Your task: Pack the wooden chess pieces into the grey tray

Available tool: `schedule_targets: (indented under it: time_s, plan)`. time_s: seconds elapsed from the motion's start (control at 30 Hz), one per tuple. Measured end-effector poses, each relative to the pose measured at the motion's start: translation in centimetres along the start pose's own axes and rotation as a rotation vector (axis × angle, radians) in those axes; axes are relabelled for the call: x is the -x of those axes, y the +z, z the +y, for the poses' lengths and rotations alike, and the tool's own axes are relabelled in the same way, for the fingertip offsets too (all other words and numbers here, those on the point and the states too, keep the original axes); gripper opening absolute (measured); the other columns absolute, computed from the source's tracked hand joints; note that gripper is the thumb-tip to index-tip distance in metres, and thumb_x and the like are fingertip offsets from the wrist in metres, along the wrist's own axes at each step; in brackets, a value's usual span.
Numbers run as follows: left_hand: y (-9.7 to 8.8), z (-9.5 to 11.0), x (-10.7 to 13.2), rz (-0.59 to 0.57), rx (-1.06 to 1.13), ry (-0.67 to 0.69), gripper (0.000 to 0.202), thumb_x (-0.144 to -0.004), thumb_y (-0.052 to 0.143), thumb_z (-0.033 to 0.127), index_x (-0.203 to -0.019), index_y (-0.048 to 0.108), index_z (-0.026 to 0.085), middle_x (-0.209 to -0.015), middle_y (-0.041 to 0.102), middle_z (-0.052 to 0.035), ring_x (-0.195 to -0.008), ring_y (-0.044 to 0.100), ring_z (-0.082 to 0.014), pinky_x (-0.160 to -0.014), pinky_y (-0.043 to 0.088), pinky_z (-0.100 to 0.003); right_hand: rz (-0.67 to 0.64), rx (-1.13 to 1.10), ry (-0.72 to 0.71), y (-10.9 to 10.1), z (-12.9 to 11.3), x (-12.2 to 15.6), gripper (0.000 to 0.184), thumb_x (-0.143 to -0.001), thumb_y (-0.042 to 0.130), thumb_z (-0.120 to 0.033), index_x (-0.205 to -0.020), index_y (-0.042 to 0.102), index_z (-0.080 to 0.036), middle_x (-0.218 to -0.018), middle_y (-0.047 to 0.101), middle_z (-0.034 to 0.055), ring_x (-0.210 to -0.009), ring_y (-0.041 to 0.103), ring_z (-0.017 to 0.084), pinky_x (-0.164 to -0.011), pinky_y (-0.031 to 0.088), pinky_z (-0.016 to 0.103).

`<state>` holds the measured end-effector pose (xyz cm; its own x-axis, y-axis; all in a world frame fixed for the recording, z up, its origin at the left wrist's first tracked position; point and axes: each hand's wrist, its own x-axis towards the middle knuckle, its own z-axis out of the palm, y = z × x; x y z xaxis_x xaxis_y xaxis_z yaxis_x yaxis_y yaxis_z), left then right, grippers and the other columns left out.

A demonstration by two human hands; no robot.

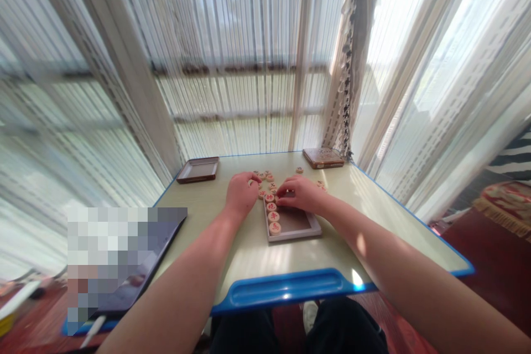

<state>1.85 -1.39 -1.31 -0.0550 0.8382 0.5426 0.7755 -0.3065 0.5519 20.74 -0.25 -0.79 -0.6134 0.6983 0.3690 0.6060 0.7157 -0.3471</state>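
Observation:
Round wooden xiangqi pieces with red characters form a column along the left side of an open shallow box; the nearest is a horse piece. At the column's far end lies a general piece. My right hand reaches over the box, its thumb and fingers pinched at a xiangqi piece beside the general, mostly hidden by the fingertips. My left hand is beyond the box's left corner, fingers curled together by a cluster of loose pieces. What its fingers hold is hidden.
A shallow brown lid or tray lies at the table's far left, and a flat brown box at the far right. Loose pieces lie behind my right hand. A dark-edged tablet-like device, partly pixelated, covers the near left. The blue table rim is nearest me.

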Motion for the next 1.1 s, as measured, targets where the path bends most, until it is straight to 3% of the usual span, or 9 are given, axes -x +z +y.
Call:
schedule_targets:
  time_s: [0.1, 0.3, 0.73, 0.97, 1.1]
  plan:
    - [0.0, 0.0, 0.0, 0.009, -0.007, 0.002, 0.022, -0.067, 0.043, 0.013, -0.069, 0.065, 0.018, -0.076, 0.066, -0.0015, -0.075, 0.058, -0.0161, -0.075, 0.043, -0.028, -0.017, -0.022, 0.024, -0.3, 0.1, 0.1, 0.027, -0.067, 0.063, -0.039, -0.087, 0.068, -0.021, -0.082, 0.062, 0.004, -0.082, 0.054, 0.018, -0.074, 0.04, 0.028]
    - [0.0, 0.0, 0.0, -0.009, -0.027, -0.008, 0.022, -0.067, 0.044, 0.014, -0.07, 0.065, 0.018, -0.074, 0.066, -0.0016, -0.075, 0.058, -0.0165, -0.074, 0.044, -0.027, -0.074, -0.013, 0.034, -1.0, -0.2, 0.2, 0.022, -0.066, 0.059, -0.022, -0.086, 0.068, -0.021, -0.085, 0.062, 0.0038, -0.081, 0.054, 0.017, -0.073, 0.04, 0.027]
    - [0.1, -0.1, 0.0, -0.02, -0.053, 0.051, 0.024, -0.065, 0.042, 0.013, -0.068, 0.065, 0.019, -0.075, 0.066, -0.002, -0.078, 0.057, -0.018, -0.078, 0.043, -0.03, -0.042, 0.007, -0.001, -0.7, -0.2, 0.2, 0.022, -0.067, 0.059, -0.023, -0.087, 0.066, -0.019, -0.082, 0.062, 0.0044, -0.079, 0.055, 0.017, -0.071, 0.04, 0.026]
    - [0.2, 0.0, 0.1, -0.016, -0.111, 0.132, 0.024, -0.067, 0.041, 0.014, -0.067, 0.065, 0.019, -0.075, 0.066, -0.0033, -0.081, 0.057, -0.0195, -0.08, 0.042, -0.031, -0.021, 0.035, -0.002, -0.2, 0.0, 0.1, 0.021, -0.069, 0.061, -0.035, -0.082, 0.065, -0.019, -0.08, 0.063, 0.0038, -0.077, 0.054, 0.016, -0.07, 0.039, 0.026]
    - [0.1, 0.1, 0.2, -0.029, -0.136, 0.151, 0.024, -0.068, 0.042, 0.015, -0.068, 0.065, 0.019, -0.076, 0.066, -0.0029, -0.082, 0.056, -0.0196, -0.081, 0.042, -0.032, -0.006, 0.04, 0.032, -0.2, -0.1, 0.2, 0.028, -0.067, 0.062, -0.036, -0.09, 0.062, -0.02, -0.081, 0.063, 0.0032, -0.075, 0.054, 0.016, -0.067, 0.039, 0.026]
